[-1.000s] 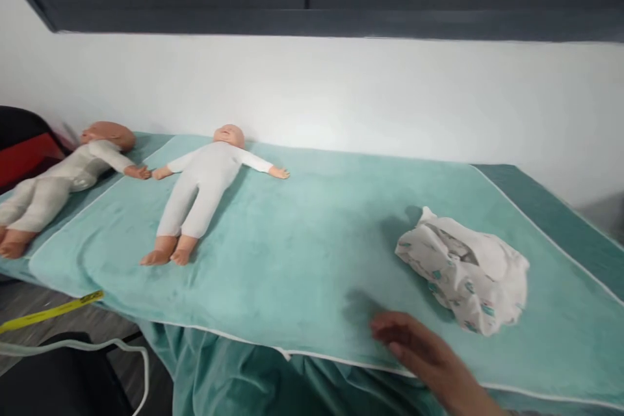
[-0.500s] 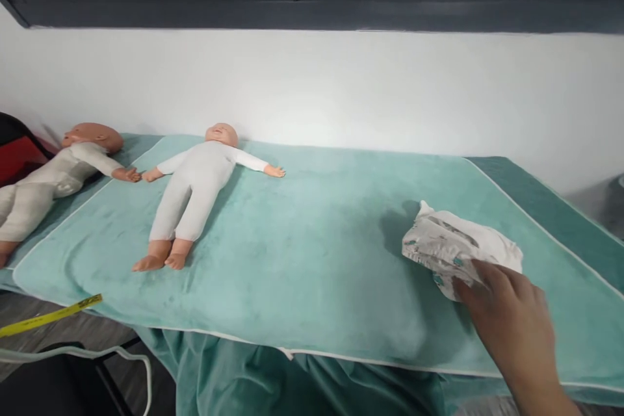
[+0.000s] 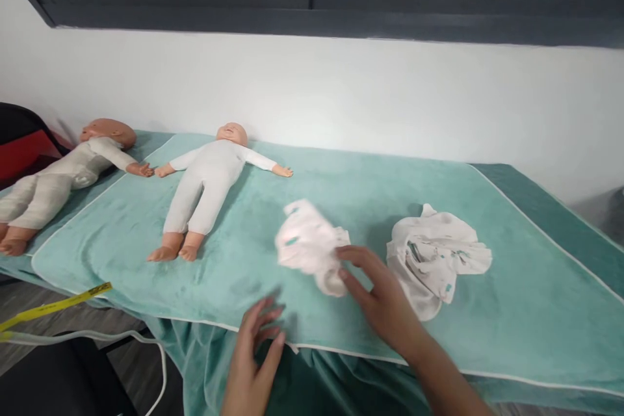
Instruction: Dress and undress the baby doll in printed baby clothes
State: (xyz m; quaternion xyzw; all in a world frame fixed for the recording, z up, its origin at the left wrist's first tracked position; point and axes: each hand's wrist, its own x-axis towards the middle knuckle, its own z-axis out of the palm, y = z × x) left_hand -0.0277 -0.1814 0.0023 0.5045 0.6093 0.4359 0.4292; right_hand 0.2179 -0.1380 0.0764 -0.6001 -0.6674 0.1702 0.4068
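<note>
My right hand (image 3: 373, 286) pinches the edge of a bunched white printed cloth (image 3: 307, 240), which looks like a small baby garment and is slightly blurred. It is at the middle of the green-covered table. My left hand (image 3: 258, 344) is by the table's front edge, its fingers apart and holding nothing. A second crumpled white cloth with small green prints (image 3: 439, 253) lies to the right, beyond my right wrist. Left of the hands, a baby doll (image 3: 209, 175) in a white bodysuit lies on its back with its arms spread.
Another doll (image 3: 63, 182) lies at the far left beside a black and red object (image 3: 24, 149). A green cover (image 3: 341, 169) drapes over the table's front edge. Below left are a yellow strap (image 3: 58, 305), a pale cable (image 3: 97, 336) and a black chair (image 3: 63, 380).
My right hand has moved left with a bunched white cloth, while another white cloth lies on the right side. My left hand has come into view. The camera view has shifted slightly.
</note>
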